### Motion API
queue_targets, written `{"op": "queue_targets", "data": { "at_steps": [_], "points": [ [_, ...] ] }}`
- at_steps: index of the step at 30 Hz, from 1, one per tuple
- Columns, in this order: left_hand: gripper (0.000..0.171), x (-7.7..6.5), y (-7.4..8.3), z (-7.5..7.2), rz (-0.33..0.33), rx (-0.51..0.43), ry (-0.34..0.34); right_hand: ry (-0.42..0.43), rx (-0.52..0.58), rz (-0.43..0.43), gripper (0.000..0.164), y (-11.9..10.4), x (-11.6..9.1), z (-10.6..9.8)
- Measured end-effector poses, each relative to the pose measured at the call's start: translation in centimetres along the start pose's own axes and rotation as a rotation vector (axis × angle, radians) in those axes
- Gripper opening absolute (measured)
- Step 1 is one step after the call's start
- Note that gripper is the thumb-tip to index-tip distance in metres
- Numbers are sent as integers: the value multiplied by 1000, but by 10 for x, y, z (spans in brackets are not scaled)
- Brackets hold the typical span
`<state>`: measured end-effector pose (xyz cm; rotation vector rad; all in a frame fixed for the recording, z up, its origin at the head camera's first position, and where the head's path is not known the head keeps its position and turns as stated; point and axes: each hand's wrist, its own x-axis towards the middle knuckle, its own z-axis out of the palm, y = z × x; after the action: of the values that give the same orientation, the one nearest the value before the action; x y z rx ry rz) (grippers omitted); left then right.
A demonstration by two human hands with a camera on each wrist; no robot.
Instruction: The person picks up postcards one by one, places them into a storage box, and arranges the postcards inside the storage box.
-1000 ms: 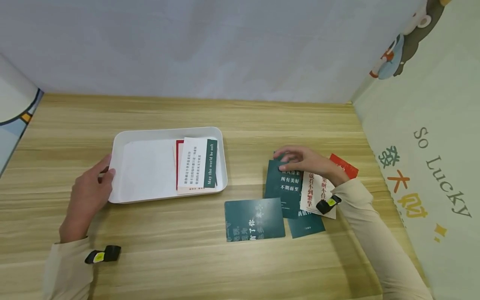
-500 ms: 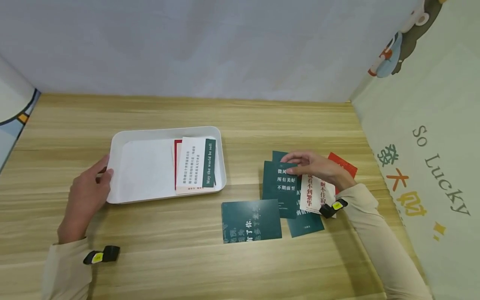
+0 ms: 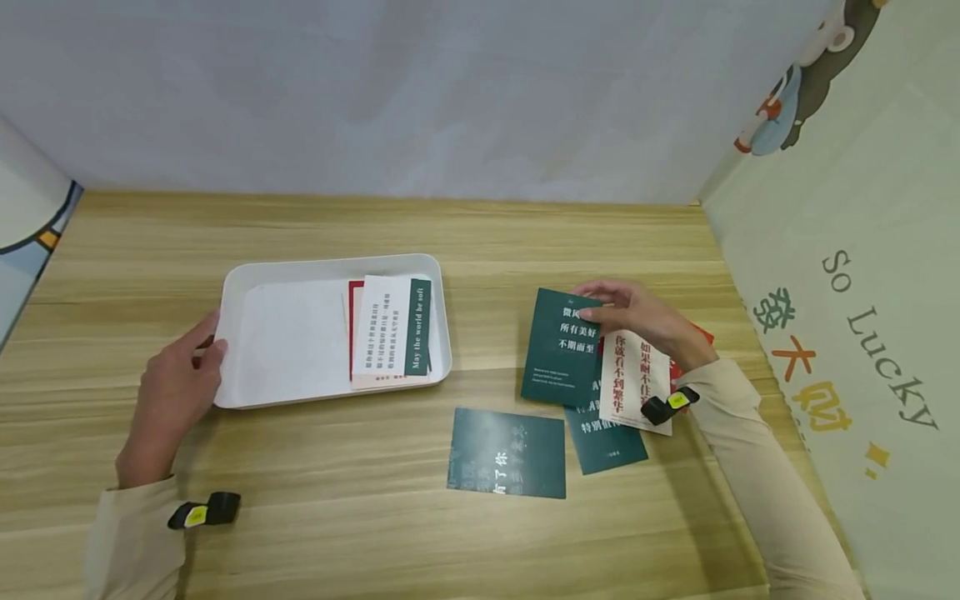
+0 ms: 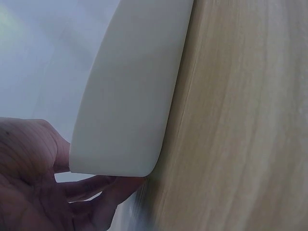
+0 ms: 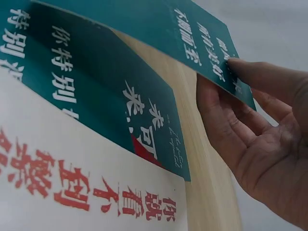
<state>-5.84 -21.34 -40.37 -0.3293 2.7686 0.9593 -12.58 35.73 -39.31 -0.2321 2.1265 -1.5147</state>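
My left hand holds the left end of a shallow white tray; in the left wrist view the fingers lie against its end wall. Several cards lie overlapped at the tray's right end, a white card with a green strip on top. My right hand pinches a dark green card by its upper right corner, thumb on the printed face. In the right wrist view the held card is tilted above another green card. A cream card with red characters lies under my right wrist.
A separate green card lies on the wooden table, nearer the front. Part of a red card shows behind my right wrist. A grey backdrop stands at the back, a printed pale panel at the right.
My right hand has taken hold of the green card and lifted it, shifting it slightly away from me. The separate green card has turned a little. My left hand stays at the tray.
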Motion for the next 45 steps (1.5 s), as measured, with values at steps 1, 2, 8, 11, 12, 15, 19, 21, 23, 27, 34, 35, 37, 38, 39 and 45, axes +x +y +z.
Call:
{"op": "queue_targets", "data": {
  "at_steps": [1, 2, 8, 11, 12, 15, 19, 21, 23, 27, 34, 35, 37, 38, 39, 45],
  "points": [
    [56, 0, 0, 0, 1, -1, 0, 18, 0, 1, 38, -1, 1, -1],
    [56, 0, -1, 0, 3, 1, 2, 35, -2, 3, 39, -2, 2, -1],
    [56, 0, 0, 0, 19, 4, 3, 81, -23, 24, 47, -10, 5, 1],
    [56, 0, 0, 0, 24, 3, 2, 79, -38, 36, 48, -13, 7, 3],
    [56, 0, 1, 0, 23, 3, 0, 77, -45, 36, 48, -14, 9, 4],
    [56, 0, 2, -1, 25, 2, -3, 69, -60, 29, 47, -16, 12, 6],
    [56, 0, 2, -1, 25, -2, -7, 80, -67, 13, 47, -21, 16, 11],
    [56, 0, 1, -1, 25, -5, -8, 102, -50, 16, 47, -24, 18, 15],
    [56, 0, 0, -1, 24, -8, -10, 120, -21, 16, 47, -28, 20, 19],
    [56, 0, 1, -1, 17, -6, -13, 153, 25, 14, 48, -35, 23, 26],
    [56, -1, 0, -2, 24, 2, -10, 166, 36, 24, 48, -46, 32, 38],
    [56, -2, 0, -3, 25, 3, -10, 163, 33, 23, 48, -48, 33, 40],
    [56, -2, 0, -3, 21, 3, -12, 161, 20, 16, 48, -52, 37, 44],
    [56, -2, 0, -3, 19, 1, -13, 159, 17, 10, 48, -54, 39, 46],
    [56, -2, 0, -4, 17, 0, -13, 155, 13, 4, 47, -55, 41, 48],
    [56, -2, 1, -4, 19, 4, -3, 141, 46, -32, 45, -63, 54, 59]
  ]
}}
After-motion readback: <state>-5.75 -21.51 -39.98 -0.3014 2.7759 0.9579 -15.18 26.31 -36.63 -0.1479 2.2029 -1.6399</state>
